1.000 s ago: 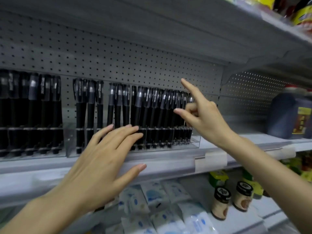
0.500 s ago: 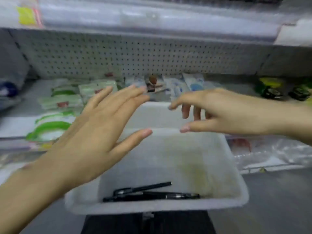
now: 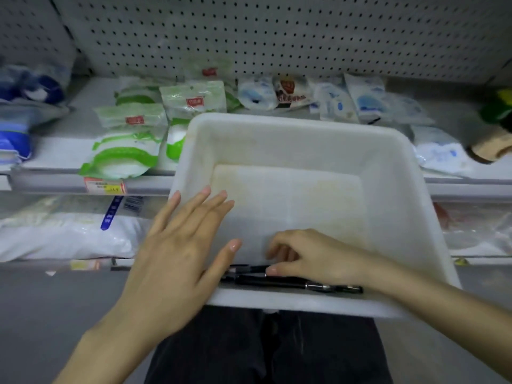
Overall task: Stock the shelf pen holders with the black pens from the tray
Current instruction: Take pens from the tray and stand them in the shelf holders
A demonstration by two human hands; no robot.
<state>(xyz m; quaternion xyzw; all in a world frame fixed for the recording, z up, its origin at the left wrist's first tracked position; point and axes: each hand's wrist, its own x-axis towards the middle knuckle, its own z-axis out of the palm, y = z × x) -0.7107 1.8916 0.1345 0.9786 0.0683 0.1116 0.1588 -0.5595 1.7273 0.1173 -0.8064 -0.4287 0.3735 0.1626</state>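
From my remote seat I see the white tray (image 3: 304,123) just in front of the person, its far rim close to the edge of a shelf (image 3: 61,151). The black pens (image 3: 279,281) lie in a small cluster on the tray floor, against the near wall and parallel to it, with the tip ends pointing right.

The right hand (image 3: 313,256) is inside the tray, directly over the pens. Its fingers are curled down and the thumb tip touches the cap end of one pen. I cannot tell whether it has actually pinched a pen or only rests on it.

The left hand (image 3: 177,245) is wide and flat, fingers straight and slightly spread, holding nothing. It sits over the tray's left wall, fingertips reaching inside.

On the shelf behind the tray I see green-and-white bags (image 3: 124,151) to the left and blue-and-white pouches (image 3: 365,98) to the right, in front of a grey pegboard (image 3: 277,31). A price tag (image 3: 105,185) sits on the shelf edge below the green bags. Dark trousers (image 3: 263,347) show beneath the tray's near rim
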